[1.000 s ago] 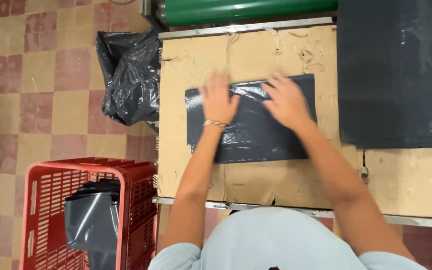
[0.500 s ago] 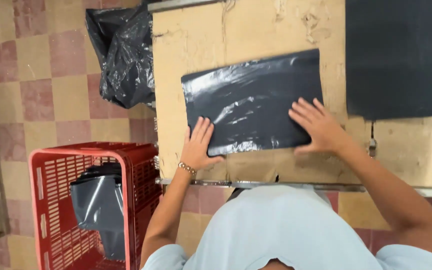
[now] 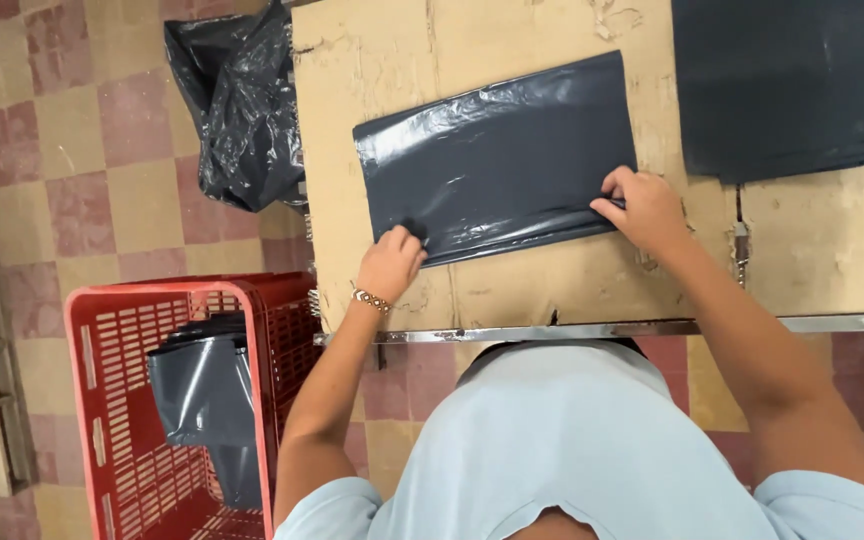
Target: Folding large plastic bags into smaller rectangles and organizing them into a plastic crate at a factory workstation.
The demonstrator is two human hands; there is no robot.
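Both hands, left hand [image 3: 390,262] and right hand [image 3: 644,208], pinched the near edge of the flat dark plastic bag [image 3: 497,155] lying mid-counter [image 3: 542,285], its folding apparently just beginning.

Bare cardboard-covered surface [image 3: 552,290] lies open between the flat dark grey plastic bag [image 3: 497,160] and the metal front edge [image 3: 602,328], leaving a strip where a hand could pass. The left hand [image 3: 390,262] and right hand [image 3: 644,207] sit at the bag's near edge, each grip pinching it. To the right, a larger dark plastic sheet [image 3: 792,80] covers the far corner. Off the left edge, a crumpled black bag [image 3: 242,100] and a red slotted plastic crate [image 3: 132,400] crowd the floor.
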